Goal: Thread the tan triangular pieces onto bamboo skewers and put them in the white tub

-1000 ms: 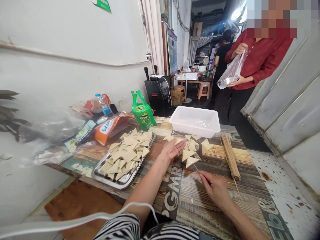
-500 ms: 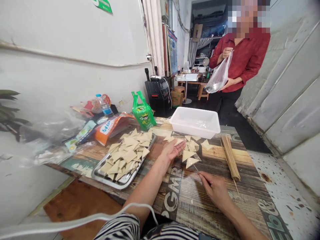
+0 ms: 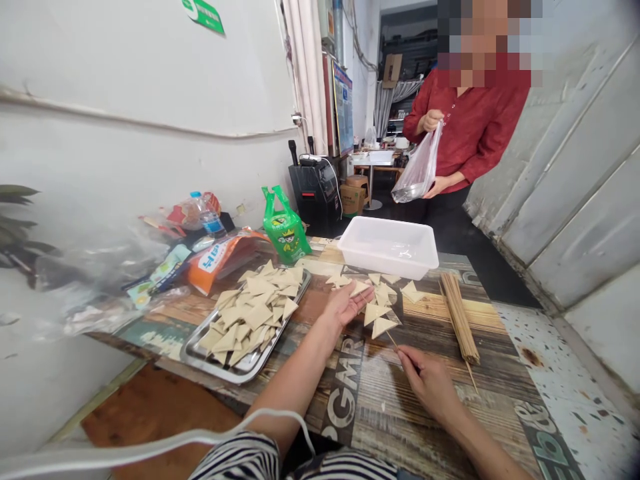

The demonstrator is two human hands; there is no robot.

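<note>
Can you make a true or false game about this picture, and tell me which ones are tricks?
1. The right hand holds a thin stick. True.
2. The sticks are all inside the tub. False: a bundle of sticks lies on the table.
3. Pale triangles are piled on the metal tray. True.
4. The bag behind the tray is purple. False: it's a green bag.
5. A person in red holds a see-through bag. True.

Glossy metal tray [image 3: 250, 369], matt triangular pieces [image 3: 257, 310], smooth plastic tub [image 3: 385, 261], matt wooden skewers [image 3: 460, 320]
</note>
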